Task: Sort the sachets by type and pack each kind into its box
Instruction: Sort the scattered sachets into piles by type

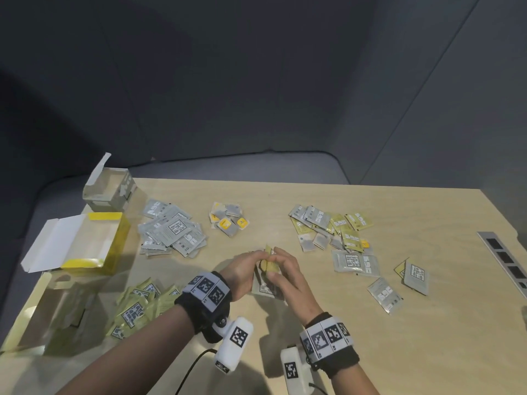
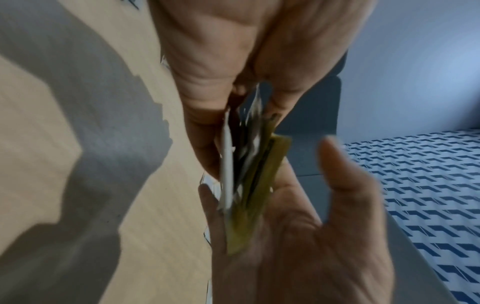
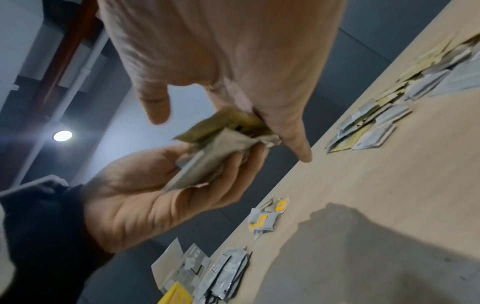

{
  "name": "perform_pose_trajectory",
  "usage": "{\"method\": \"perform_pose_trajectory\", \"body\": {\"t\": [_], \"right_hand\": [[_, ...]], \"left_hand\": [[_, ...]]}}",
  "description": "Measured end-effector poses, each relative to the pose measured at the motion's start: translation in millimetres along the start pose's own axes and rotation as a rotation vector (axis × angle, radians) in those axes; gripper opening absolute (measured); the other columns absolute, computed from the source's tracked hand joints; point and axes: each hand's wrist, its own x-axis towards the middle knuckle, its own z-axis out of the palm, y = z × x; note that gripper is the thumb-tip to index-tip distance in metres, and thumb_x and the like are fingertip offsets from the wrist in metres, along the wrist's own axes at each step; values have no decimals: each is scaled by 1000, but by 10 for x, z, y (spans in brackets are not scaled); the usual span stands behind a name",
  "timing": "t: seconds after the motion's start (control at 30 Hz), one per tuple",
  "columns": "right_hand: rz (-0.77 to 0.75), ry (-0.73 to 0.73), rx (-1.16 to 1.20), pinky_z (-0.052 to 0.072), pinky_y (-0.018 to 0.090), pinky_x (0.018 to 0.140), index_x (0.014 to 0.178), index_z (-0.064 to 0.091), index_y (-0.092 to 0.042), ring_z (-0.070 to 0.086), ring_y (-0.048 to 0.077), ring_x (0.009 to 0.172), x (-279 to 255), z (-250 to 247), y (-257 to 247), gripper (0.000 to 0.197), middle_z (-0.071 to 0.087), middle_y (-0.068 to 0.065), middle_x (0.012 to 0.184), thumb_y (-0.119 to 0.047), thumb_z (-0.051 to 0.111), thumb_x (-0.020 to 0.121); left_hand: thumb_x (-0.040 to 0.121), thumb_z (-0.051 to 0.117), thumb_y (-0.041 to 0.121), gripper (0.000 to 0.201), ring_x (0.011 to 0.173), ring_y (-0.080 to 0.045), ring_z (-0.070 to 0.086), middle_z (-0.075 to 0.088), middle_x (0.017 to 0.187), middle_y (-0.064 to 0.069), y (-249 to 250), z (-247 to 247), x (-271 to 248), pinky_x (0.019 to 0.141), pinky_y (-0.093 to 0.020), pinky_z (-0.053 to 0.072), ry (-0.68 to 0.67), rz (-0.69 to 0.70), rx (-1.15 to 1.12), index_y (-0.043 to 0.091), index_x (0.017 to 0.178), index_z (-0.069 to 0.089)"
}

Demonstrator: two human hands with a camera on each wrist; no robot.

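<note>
The tabletop (image 1: 285, 337) is carrying three open boxes (image 1: 85, 246) along its left edge and sachet piles (image 1: 172, 226) lying toward its far edge.

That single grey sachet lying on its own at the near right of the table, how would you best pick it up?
The grey sachet lies flat on the table with nothing touching it. I'd come straight down from above and pinch across its two long edges near the middle; it is thin, so a fingertip probably has to lift one edge first.

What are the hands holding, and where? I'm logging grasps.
The left hand grips a small stack of sachets by its lower part; the right hand pinches the olive sachet at its top.
</note>
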Motion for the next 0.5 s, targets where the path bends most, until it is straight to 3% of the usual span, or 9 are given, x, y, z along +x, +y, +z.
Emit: {"method": "perform_pose_trajectory", "body": {"t": [0.07, 0.13, 0.2, 0.3, 0.37, 0.43, 0.5], "right_hand": [[-1, 41, 58, 37, 4, 92, 113, 63, -18, 34, -11, 126, 7, -11, 54, 29, 39, -11, 136, -28, 61, 85], [-35, 149, -6, 40, 15, 99, 108, 65, -18, 42, -1, 125, 32, -13, 107, 21, 46, -5, 130, -10, 63, 88], [-37, 216, -16, 44, 29, 101, 106, 61, -20, 54, 13, 115, 71, -11, 166, 32, 55, 2, 118, -2, 70, 81], [126, 242, 79, 54, 33, 81, 110, 54, -17, 63, 24, 92, 139, -58, 200, 48, 63, 11, 103, 2, 77, 73], [171, 235, 72, 55, 30, 74, 106, 58, -12, 64, 24, 85, 161, -128, 236, 39, 67, 11, 96, 1, 75, 74], [196, 236, 40, 54, 26, 65, 100, 61, -8, 62, 20, 77, 160, -180, 259, 22, 67, 7, 88, -1, 69, 81], [251, 241, 46, 51, 27, 62, 96, 61, -11, 60, 19, 73, 145, -219, 275, 12, 65, 4, 85, -2, 60, 88]], "left_hand": [[97, 48, 13, 28, 84, -34, 64, 64, 101, -26, 1, -66, 27, 75, -43, 51, 57, 68, 41, -4, 114, 60], [95, 51, 5, 27, 91, -35, 63, 64, 107, -26, -15, -125, 40, 80, -46, 51, 82, 122, 59, -4, 119, 59], [92, 54, 2, 27, 93, -35, 63, 65, 109, -25, -41, -162, 38, 80, -47, 52, 91, 170, 45, -2, 118, 61], [91, 57, 3, 25, 87, -34, 64, 66, 103, -23, -62, -194, -1, 67, -42, 55, 115, 216, -23, -3, 115, 58], [91, 56, 2, 25, 91, -34, 64, 65, 104, -21, -61, -281, 24, 76, -46, 55, 150, 245, -92, -2, 116, 57], [89, 59, 0, 35, 100, -33, 61, 62, 111, -17, -2, -460, 92, 90, -53, 50, 291, 278, -89, 4, 124, 54], [86, 64, 4, 48, 104, -29, 58, 57, 118, -10, 120, -718, 186, 95, -51, 48, 507, 299, 32, 18, 130, 49]]}}
